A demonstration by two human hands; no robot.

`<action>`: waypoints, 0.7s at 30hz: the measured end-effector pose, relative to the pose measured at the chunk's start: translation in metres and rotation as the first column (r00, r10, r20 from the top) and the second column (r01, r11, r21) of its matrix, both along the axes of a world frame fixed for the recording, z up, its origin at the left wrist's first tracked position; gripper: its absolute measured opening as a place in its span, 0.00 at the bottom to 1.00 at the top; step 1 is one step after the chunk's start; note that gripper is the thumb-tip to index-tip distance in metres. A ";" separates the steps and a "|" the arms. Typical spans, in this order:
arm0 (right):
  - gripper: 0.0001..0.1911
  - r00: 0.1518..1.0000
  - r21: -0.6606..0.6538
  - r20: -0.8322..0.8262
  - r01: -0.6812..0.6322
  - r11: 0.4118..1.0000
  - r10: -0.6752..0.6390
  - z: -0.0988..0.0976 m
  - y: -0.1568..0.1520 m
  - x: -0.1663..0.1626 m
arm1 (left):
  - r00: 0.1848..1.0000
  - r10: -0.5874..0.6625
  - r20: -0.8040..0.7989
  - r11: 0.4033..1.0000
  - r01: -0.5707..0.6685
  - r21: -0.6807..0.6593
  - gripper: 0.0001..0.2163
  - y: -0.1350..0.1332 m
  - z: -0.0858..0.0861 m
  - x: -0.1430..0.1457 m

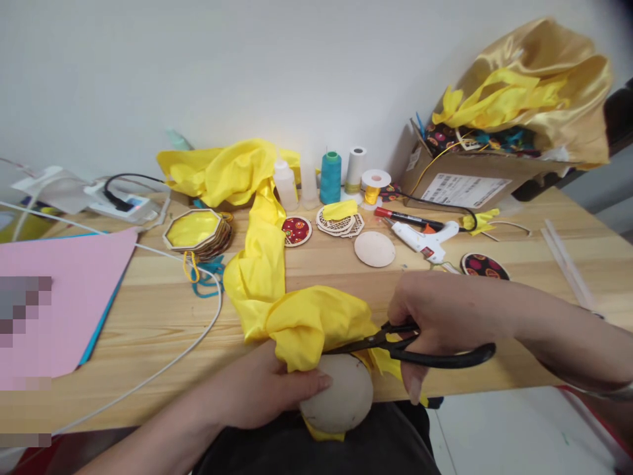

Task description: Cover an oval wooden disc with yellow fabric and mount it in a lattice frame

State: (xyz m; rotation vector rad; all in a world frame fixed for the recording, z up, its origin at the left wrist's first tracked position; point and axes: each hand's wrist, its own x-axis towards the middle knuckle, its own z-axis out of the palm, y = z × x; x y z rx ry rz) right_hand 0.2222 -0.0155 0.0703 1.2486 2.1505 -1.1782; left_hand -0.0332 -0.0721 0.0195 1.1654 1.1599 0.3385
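Observation:
My left hand (270,389) is closed on a round beige disc (341,399) with yellow fabric (277,297) draped over it, just below the table's front edge. My right hand (440,316) grips black scissors (420,349), fingers through the handles. The blades point left and meet the yellow fabric right above the disc. The long strip of fabric runs back across the table to a crumpled heap at the far side.
On the wooden table (148,316) lie pink paper (59,297), a white cable (198,336), a stack of octagonal wooden frames (198,232), round discs (374,249), a white glue gun (428,239), a red marker (400,216), thread spools (330,177), bottles and a cardboard box (465,178) with gold cloth.

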 end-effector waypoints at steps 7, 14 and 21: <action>0.24 0.991 0.171 0.057 -0.129 0.977 0.121 0.010 0.001 -0.006 | 0.978 -0.192 -0.079 0.981 0.192 -0.005 0.10 0.002 0.002 0.001; 0.25 0.987 0.154 0.044 -0.158 0.975 0.153 0.008 0.002 0.000 | 0.989 -0.140 -0.038 0.990 0.139 -0.032 0.10 0.002 0.003 0.001; 0.25 0.996 0.141 0.091 0.010 0.990 -0.023 0.011 -0.007 0.030 | 0.982 0.142 0.122 0.986 -0.129 -0.106 0.13 0.006 -0.005 -0.005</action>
